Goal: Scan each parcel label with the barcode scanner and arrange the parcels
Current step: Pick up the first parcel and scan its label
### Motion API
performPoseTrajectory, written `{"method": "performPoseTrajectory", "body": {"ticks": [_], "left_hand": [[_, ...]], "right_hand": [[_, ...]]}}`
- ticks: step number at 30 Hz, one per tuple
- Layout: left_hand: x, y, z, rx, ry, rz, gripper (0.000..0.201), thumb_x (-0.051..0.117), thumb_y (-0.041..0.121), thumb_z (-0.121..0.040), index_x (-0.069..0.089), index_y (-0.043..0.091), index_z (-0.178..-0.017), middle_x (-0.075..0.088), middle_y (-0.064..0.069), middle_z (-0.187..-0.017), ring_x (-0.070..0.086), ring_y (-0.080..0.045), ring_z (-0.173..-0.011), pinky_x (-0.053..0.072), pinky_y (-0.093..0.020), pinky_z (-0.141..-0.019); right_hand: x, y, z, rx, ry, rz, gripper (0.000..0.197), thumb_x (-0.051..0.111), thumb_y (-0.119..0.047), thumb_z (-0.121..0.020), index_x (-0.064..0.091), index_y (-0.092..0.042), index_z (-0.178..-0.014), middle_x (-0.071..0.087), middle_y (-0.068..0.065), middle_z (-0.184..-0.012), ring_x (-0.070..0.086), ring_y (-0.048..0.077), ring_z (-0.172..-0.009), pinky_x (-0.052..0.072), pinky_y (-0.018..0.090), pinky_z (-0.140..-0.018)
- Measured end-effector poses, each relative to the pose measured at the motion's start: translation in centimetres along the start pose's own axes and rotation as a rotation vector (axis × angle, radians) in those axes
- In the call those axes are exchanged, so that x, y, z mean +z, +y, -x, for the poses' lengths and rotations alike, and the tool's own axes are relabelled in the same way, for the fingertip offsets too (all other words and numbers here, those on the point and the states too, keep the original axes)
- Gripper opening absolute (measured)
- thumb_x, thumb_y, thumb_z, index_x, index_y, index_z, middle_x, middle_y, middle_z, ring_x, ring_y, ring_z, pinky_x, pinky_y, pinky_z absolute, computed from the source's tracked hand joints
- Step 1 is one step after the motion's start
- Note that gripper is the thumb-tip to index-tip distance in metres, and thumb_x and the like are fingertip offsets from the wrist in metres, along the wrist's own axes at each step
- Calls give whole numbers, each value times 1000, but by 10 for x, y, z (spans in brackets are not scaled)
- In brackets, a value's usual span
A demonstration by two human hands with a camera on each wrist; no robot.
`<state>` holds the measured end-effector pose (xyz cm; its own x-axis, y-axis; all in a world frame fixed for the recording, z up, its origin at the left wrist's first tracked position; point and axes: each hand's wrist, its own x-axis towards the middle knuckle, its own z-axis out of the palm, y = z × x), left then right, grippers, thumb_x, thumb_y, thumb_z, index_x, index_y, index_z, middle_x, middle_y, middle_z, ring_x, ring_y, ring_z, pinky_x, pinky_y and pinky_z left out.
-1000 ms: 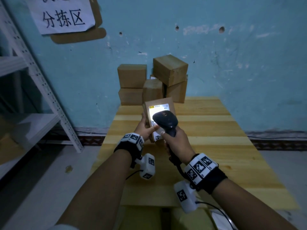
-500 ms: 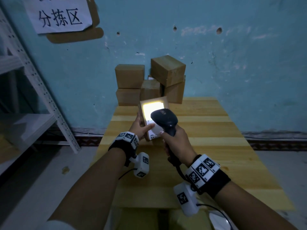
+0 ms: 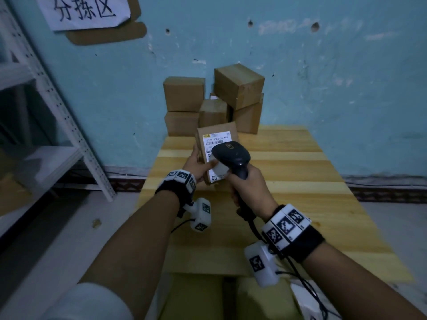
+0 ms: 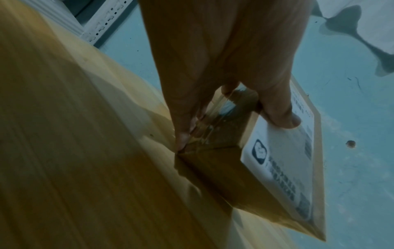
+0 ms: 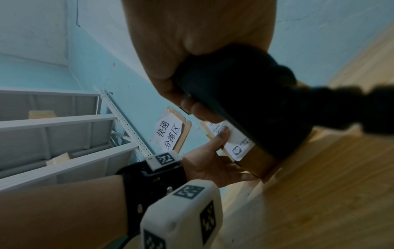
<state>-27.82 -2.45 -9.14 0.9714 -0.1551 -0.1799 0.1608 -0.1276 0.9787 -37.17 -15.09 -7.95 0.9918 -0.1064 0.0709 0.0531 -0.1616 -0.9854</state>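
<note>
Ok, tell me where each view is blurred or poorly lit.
Head view: dim overall, white shipping label readable. Left wrist view: pale wooden table smeared, brown cardboard parcel in shadow. Right wrist view: black barcode scanner out of focus.

Wooden table (image 3: 300,181) against blue wall (image 3: 346,88); handwritten paper sign (image 3: 85,10) taped high; white metal shelving (image 3: 57,107) at left.

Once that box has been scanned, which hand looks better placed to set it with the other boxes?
Left, most likely. The left hand already grips the labelled parcel, thumb on its label, and the stacked parcels stand just beyond it. The right hand is occupied gripping the barcode scanner.
</note>
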Motion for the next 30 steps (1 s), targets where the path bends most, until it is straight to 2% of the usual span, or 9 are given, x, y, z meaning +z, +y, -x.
{"method": "performPoseTrajectory", "body": {"ticks": [3, 9, 11, 13, 15, 19, 23, 27, 30], "left_hand": [[0, 1, 2, 6, 9, -10, 78, 57, 6, -89, 13, 32, -148, 51, -13, -135, 56, -35, -115, 50, -32, -74], [0, -1, 0, 12, 21, -34, 80, 59, 6, -88, 12, 34, -148, 52, -14, -133, 57, -35, -113, 52, -30, -64], [-2, -2, -1, 16, 17, -82, 82, 60, 10, -88, 10, 35, -148, 49, -12, -137, 54, -34, -118, 54, -39, -77], [-4, -3, 0, 19, 0, -139, 85, 61, 13, -87, 6, 37, -148, 43, -10, -144, 48, -33, -125, 47, -51, -96], [-5, -3, 0, 14, -3, -141, 84, 60, 12, -88, 6, 37, -148, 41, -9, -145, 47, -33, -126, 45, -51, -99], [-5, -3, -1, 12, -3, -137, 85, 60, 11, -88, 5, 34, -149, 41, -11, -145, 46, -33, -127, 44, -52, -101], [-6, -5, -2, 11, -18, -127, 87, 62, 12, -87, 4, 37, -148, 41, -10, -145, 48, -33, -126, 49, -49, -95], [-3, -5, -3, 40, 7, -103, 83, 60, 10, -88, 7, 33, -149, 52, -12, -133, 59, -30, -105, 56, -30, -60], [-1, -5, -5, 30, 13, -69, 85, 60, 10, -88, 5, 31, -150, 53, -14, -133, 59, -36, -111, 53, -34, -68]], "right_hand": [[-1, -1, 2, 6, -9, -4, 16, 57, -9, -87, 49, -16, -76, 48, 6, -52, 43, 20, -36, 37, 26, -40], [-2, 1, 5, 6, -17, 14, 7, 56, -8, -87, 49, -9, -85, 48, 5, -51, 44, 19, -37, 39, 26, -40], [-3, 0, 6, 6, -27, 26, 8, 56, -10, -88, 49, -13, -85, 49, 3, -51, 44, 17, -37, 39, 26, -39], [-3, -1, 8, 7, -36, 43, 9, 55, -11, -88, 48, -16, -87, 49, 3, -52, 45, 16, -38, 40, 26, -39], [-3, -3, 9, 9, -46, 51, 8, 54, -11, -89, 48, -15, -90, 49, 3, -53, 45, 16, -39, 40, 26, -40], [-2, -6, 10, -9, -50, 68, 16, 53, -10, -89, 47, -17, -75, 48, 6, -52, 44, 22, -41, 39, 27, -43], [-2, -7, 11, -7, -61, 77, 16, 52, -10, -89, 49, -16, -74, 48, 5, -52, 45, 22, -41, 39, 28, -43], [-1, -6, 10, -28, -27, 105, 21, 54, -7, -86, 47, -13, -67, 47, 7, -48, 43, 20, -33, 38, 26, -40], [-1, -6, 9, -25, -7, 93, 22, 54, -7, -86, 47, -13, -66, 47, 8, -47, 42, 21, -33, 37, 25, -39]]}}
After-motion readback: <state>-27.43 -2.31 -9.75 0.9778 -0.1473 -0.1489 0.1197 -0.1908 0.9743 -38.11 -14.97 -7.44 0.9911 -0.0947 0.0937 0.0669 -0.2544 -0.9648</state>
